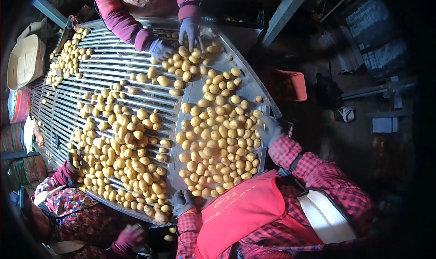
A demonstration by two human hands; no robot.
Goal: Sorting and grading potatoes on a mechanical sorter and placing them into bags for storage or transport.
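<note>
My left hand (pixel 182 202), in a grey glove, is at the near edge of a metal tray (pixel 175 172), beside the closest potatoes. Its fingers are a little apart and nothing shows in them. At the tray's right rim is my gloved right hand (pixel 271 130), slightly blurred, with its fingertips by the outermost potatoes; whether it grips one is unclear. Between my hands spreads a broad layer of yellow potatoes (pixel 218 136). To the left, the tray meets a grate of metal bars (pixel 112 63), where another potato heap (pixel 126 153) lies.
Across the grate, a co-worker's gloved hands (pixel 177 42) are at a potato cluster. Another person (pixel 68 208) stands at the lower left, one gloved hand (pixel 129 237) low. A red crate (pixel 294 85) is beyond the right rim; a basket (pixel 25 61) stands far left. A metal post (pixel 286 15) rises behind.
</note>
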